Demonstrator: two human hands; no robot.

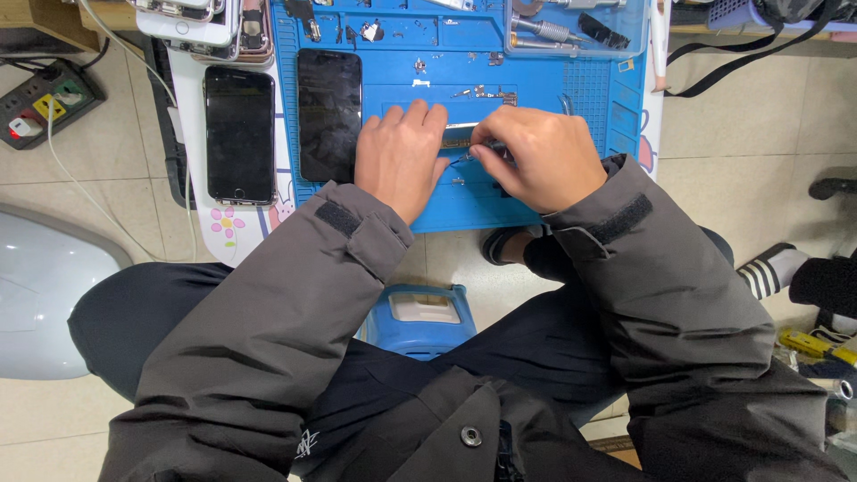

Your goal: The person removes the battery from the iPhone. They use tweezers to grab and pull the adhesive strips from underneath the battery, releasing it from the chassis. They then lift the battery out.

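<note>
Left hand: the left hand (399,156) lies palm down on the blue work mat (536,94), fingers loosely curled and pointing away from the person, their tips pressing on the near end of a small flat part (457,138) at the mat's centre. It steadies the part rather than closing around it.
Right hand: the right hand (536,156) is bent into a pinch, thumb and forefinger closed on a thin tool (486,148) whose tip meets the part. What kind of tool it is cannot be told, as the fingers cover most of it.
Small flat part: a narrow strip with a brownish edge, lying between the two hands on the mat; most of it is hidden.
Nearby on the mat: a dark phone (328,114) lies face up just beside the left hand; tiny screws and metal bits (482,91) sit just beyond the hands.
Mat's far edge: a clear tray (576,31) holds metal tools.
Left of the mat: a second black phone (239,134) lies on a white surface with a flower print.
Floor: a power strip (40,98) at far left; a blue stool (420,317) shows between the person's knees.
Clothing: grey jacket sleeves (295,295) reach to both wrists.
</note>
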